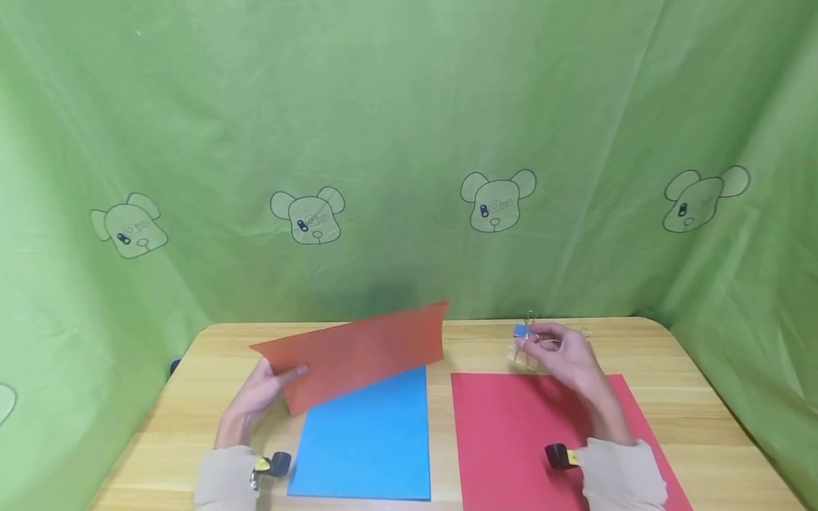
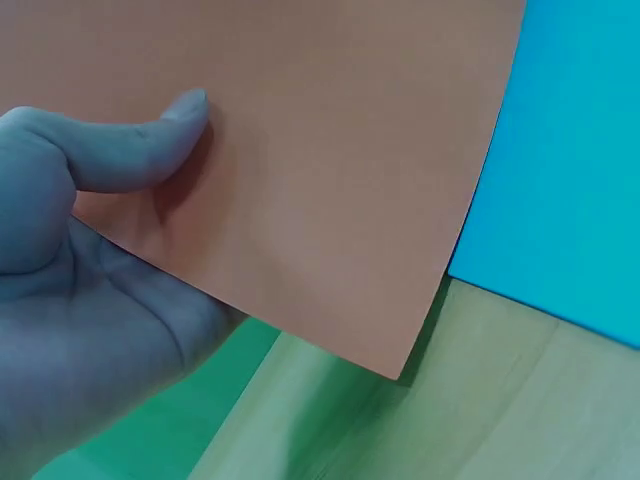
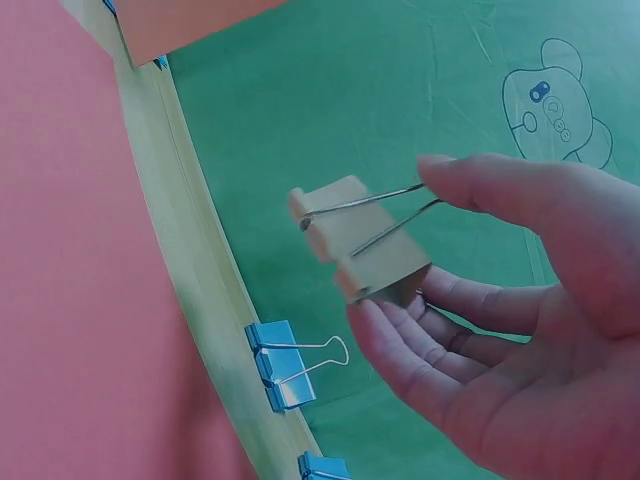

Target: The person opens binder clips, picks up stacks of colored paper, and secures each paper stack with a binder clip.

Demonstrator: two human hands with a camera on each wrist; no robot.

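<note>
My left hand (image 1: 258, 390) grips an orange sheet of paper (image 1: 364, 348) near its left edge, thumb on the near face, fingers hidden behind. The sheet is raised and tilted, partly over a blue sheet (image 1: 371, 447) on the table. In the right wrist view, my right hand (image 3: 530, 280) pinches a pale yellow binder clip (image 3: 365, 235). Its thumb is at the wire handles and its fingers are under the body. Beyond the fingers, a blue binder clip (image 3: 285, 365) sits near the table's far edge, with part of another blue clip (image 3: 325, 468) below it.
A larger red sheet (image 1: 511, 433) lies flat on the right, under my right forearm. The wooden table (image 1: 690, 397) has rounded far corners. Green curtain (image 1: 409, 128) printed with bear heads hangs behind it and at both sides.
</note>
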